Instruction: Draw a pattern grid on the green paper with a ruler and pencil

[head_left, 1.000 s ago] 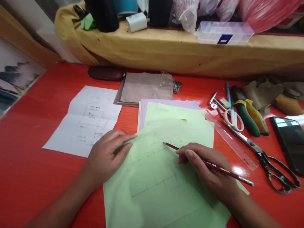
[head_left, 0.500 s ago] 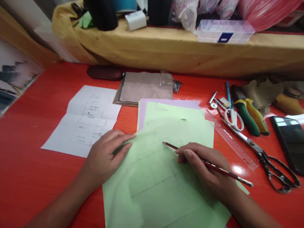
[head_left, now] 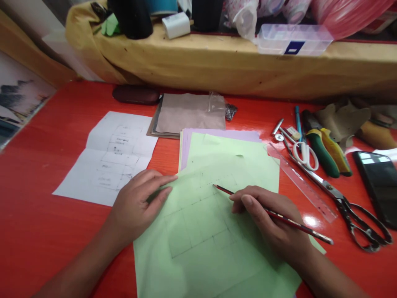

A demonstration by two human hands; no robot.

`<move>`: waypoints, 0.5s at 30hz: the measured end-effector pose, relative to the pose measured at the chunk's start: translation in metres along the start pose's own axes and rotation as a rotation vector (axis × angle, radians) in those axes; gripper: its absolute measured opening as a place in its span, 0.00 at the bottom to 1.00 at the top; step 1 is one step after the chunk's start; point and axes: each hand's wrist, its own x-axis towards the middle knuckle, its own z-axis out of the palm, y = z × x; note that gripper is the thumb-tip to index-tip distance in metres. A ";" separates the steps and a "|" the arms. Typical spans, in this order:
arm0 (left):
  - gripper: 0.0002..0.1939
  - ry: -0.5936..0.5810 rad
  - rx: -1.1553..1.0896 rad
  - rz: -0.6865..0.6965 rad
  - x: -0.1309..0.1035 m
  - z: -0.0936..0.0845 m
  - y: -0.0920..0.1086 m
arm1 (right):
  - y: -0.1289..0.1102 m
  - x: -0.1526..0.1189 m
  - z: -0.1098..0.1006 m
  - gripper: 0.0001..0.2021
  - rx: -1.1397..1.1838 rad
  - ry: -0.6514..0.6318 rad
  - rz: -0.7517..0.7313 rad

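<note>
A dark red and black pencil (head_left: 291,223) is gripped in my right hand (head_left: 269,219), its tip at a light green sheet of paper (head_left: 198,265). Thin pencil lines and dashes form a box pattern on that sheet. My left hand (head_left: 139,207) rests at the sheet's left edge, fingers stretched and holding nothing. Left of it lies a creased white paper (head_left: 89,165) with a hand-drawn diagram. Under and behind the green sheet are more green and lilac sheets (head_left: 220,134).
Right of the papers lie a clear ruler (head_left: 304,182), large metal scissors (head_left: 341,203), white-handled scissors (head_left: 305,155), green-and-yellow pliers (head_left: 325,149) and a phone (head_left: 376,186). Behind are grey-brown sheets (head_left: 192,114), a dark case (head_left: 135,94) and a cloth-covered ledge (head_left: 186,62) bearing a plastic box (head_left: 294,39).
Almost nothing differs. The pencil's back end has shifted very slightly to the right, and its tip stays near the same spot. My left hand keeps its place.
</note>
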 end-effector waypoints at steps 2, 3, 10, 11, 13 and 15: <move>0.13 -0.002 -0.001 0.005 0.000 0.000 0.000 | 0.000 0.001 0.000 0.12 -0.001 -0.007 -0.006; 0.13 -0.003 -0.001 0.006 0.000 -0.001 0.000 | 0.000 0.001 -0.001 0.12 -0.001 -0.007 -0.011; 0.13 -0.006 0.001 0.005 0.000 0.000 -0.001 | 0.000 0.002 0.001 0.12 -0.021 -0.007 -0.021; 0.13 -0.004 0.002 0.006 0.000 0.000 -0.001 | 0.000 0.002 0.001 0.12 -0.024 -0.006 -0.020; 0.13 -0.001 0.003 0.004 0.000 0.000 0.000 | 0.000 0.001 0.002 0.12 -0.028 -0.004 -0.015; 0.13 0.002 -0.002 0.004 0.001 0.000 0.001 | 0.000 0.001 0.003 0.12 -0.031 -0.001 -0.010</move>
